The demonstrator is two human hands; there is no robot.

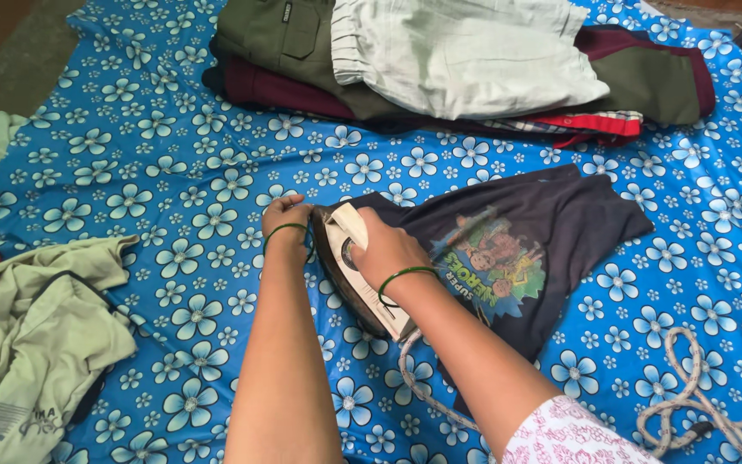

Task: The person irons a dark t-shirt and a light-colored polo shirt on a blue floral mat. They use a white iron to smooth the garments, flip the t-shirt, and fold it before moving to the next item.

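A dark T-shirt (543, 225) with a colourful cartoon print lies on the blue flowered sheet (156, 172). My right hand (388, 249) grips the handle of an old electric iron (349, 271), which is tipped on its side at the shirt's left edge. My left hand (285, 215) is closed, pinching the shirt's edge right beside the iron's tip. Both wrists wear thin green bangles.
A stack of folded clothes (465, 60) sits at the top of the sheet. A crumpled pale green garment (27, 344) lies at the left. The iron's braided cord (697, 395) loops at the lower right. Bare floor shows at the top left.
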